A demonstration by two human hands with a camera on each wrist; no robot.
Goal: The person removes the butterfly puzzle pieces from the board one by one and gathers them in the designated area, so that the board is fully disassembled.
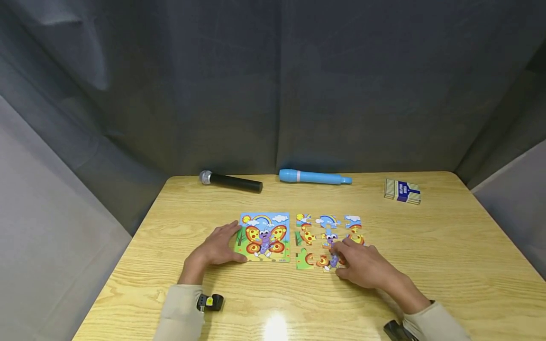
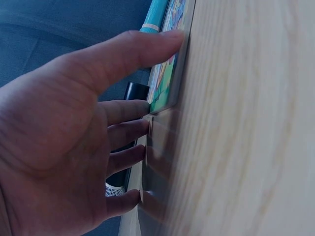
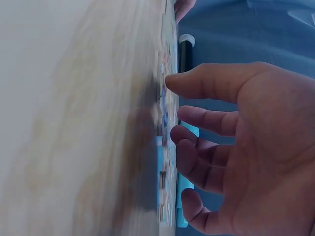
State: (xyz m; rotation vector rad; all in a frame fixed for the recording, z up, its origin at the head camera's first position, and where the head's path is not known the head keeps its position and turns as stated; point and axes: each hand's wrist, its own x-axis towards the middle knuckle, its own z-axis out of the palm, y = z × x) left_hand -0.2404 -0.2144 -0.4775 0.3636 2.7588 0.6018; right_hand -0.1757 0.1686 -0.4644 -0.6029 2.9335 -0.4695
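A square butterfly puzzle board (image 1: 279, 219) lies flat on the table, left of centre. My left hand (image 1: 218, 245) rests at its left side, fingers stretched out; in the left wrist view the thumb (image 2: 170, 42) touches the board's edge. Right of the board, loose jigsaw pieces (image 1: 304, 259) of a matching butterfly picture lie in rough rows, with gaps between most. Over the lower right pieces is my right hand (image 1: 364, 265), thumb and fingers apart and loosely bent, fingertips close to a purple butterfly-body piece (image 1: 334, 261). The hand hides part of the lower right pieces.
Along the back of the wooden table (image 1: 204, 208) lie a black microphone (image 1: 236, 183) and a blue microphone-shaped stick (image 1: 315, 177). A pack of thin sticks (image 1: 402, 191) with a blue band lies at the back right. A dark curtain (image 1: 222, 94) hangs behind the table.
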